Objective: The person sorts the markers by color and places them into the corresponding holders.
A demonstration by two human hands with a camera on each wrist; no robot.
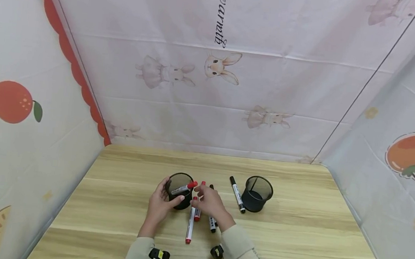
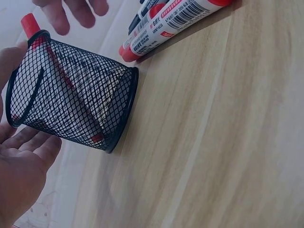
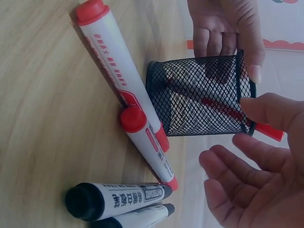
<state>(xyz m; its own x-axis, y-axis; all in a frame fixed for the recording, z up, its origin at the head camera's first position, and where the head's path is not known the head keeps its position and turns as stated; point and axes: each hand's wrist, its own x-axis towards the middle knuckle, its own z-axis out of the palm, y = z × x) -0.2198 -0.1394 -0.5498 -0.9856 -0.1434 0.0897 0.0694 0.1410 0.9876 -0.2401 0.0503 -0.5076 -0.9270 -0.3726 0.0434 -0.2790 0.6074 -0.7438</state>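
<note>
My left hand holds a black mesh pen cup, its thumb at the rim and its fingers along the far side. Inside the cup leans a red-capped marker, the cap sticking out over the rim. Beside that rim is my right hand, thumb and fingers spread apart with nothing between them. Two red markers lie on the table close to the cup, one partly over the other in the right wrist view. Next to them lie two black markers, mostly under my right hand in the head view.
A second black mesh cup stands upright to the right on the wooden table. Another black marker lies against its left side. Printed cloth walls enclose the table at the back and both sides.
</note>
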